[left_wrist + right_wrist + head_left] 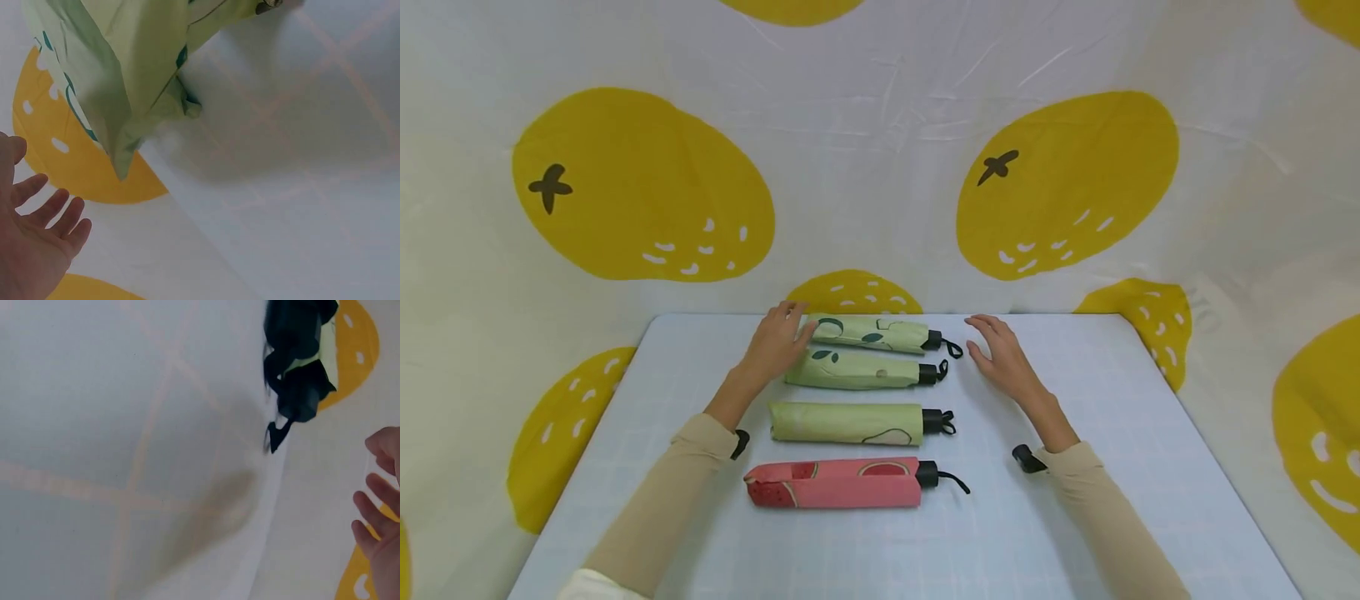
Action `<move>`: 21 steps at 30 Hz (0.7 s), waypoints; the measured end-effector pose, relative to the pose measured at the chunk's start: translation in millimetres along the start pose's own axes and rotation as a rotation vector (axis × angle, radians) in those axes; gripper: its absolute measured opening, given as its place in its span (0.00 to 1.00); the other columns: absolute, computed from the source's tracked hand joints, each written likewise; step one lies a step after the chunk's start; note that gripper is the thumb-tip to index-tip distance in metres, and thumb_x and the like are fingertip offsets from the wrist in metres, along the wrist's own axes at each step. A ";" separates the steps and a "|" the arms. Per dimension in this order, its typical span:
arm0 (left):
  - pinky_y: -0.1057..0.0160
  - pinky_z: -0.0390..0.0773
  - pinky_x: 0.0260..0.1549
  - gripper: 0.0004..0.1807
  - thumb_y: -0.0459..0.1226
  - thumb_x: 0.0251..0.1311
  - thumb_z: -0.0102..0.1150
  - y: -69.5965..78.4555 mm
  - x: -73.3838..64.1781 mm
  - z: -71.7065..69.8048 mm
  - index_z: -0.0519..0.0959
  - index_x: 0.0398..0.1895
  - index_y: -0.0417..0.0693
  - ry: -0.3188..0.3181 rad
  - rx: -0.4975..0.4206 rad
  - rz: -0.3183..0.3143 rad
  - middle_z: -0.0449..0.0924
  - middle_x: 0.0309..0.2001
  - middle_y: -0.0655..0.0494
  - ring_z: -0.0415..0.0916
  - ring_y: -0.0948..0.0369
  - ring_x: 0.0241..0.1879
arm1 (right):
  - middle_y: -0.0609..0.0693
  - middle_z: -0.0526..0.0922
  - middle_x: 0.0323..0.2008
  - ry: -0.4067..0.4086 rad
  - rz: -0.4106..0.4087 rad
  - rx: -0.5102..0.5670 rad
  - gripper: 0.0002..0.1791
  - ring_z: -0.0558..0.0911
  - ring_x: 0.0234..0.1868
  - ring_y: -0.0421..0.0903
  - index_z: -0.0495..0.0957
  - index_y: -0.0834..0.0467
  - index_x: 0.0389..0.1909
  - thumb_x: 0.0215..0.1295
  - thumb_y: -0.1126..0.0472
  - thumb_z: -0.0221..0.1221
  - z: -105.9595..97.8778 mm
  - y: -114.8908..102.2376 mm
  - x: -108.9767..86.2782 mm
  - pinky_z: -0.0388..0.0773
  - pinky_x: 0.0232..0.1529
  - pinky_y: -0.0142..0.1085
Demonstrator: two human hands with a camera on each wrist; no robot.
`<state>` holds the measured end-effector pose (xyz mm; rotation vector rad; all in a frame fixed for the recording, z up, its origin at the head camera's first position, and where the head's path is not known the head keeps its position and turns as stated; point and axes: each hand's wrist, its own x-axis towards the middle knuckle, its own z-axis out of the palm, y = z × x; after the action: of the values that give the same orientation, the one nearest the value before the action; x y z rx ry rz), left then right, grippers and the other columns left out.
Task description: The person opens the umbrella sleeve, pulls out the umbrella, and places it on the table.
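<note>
Four folded umbrellas lie crosswise in a column, black handles toward the right. The farthest is a light green umbrella (898, 333) with dark leaf prints; just nearer lies a second green umbrella (857, 372). A plainer green umbrella (842, 422) follows, and a pink watermelon-print umbrella (857, 487) is closest. My left hand (772, 342) is at the left end of the far umbrella, fingers relaxed and spread. Off the handle end of that umbrella, my right hand (1002, 354) hovers with loosely bent fingers and nothing in it. In the right wrist view, black handles (299, 400) show near the top.
The umbrellas lie on a pale checked tabletop (1150, 467). Behind its far edge hangs a white cloth (865, 167) printed with large yellow fruit. Dark wrist straps (1028, 459) show at both cuffs.
</note>
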<state>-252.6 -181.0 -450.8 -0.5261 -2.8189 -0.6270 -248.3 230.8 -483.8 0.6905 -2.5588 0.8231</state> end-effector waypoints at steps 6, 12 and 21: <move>0.37 0.70 0.61 0.27 0.41 0.78 0.53 10.6 10.5 8.1 0.69 0.68 0.29 -0.045 -0.031 -0.006 0.70 0.63 0.28 0.71 0.34 0.60 | 0.64 0.75 0.62 -0.022 0.004 0.040 0.22 0.72 0.64 0.62 0.75 0.68 0.64 0.71 0.68 0.61 9.8 -2.3 7.2 0.67 0.67 0.58; 0.41 0.74 0.58 0.25 0.41 0.77 0.56 17.1 19.9 19.4 0.71 0.67 0.31 -0.039 -0.052 0.044 0.73 0.60 0.31 0.73 0.39 0.57 | 0.63 0.75 0.63 -0.066 0.030 0.084 0.22 0.72 0.65 0.61 0.74 0.67 0.65 0.73 0.67 0.61 17.8 -4.5 15.2 0.67 0.67 0.56; 0.40 0.70 0.62 0.26 0.41 0.77 0.54 32.2 31.6 29.9 0.69 0.70 0.33 -0.122 -0.126 0.034 0.71 0.64 0.31 0.70 0.38 0.62 | 0.66 0.73 0.64 -0.138 0.041 0.144 0.24 0.71 0.67 0.62 0.72 0.69 0.66 0.73 0.65 0.61 29.3 -8.8 23.9 0.67 0.68 0.57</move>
<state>-272.8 -131.1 -456.8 -0.6544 -2.8907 -0.7949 -268.4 198.3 -491.0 0.7642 -2.6638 1.0143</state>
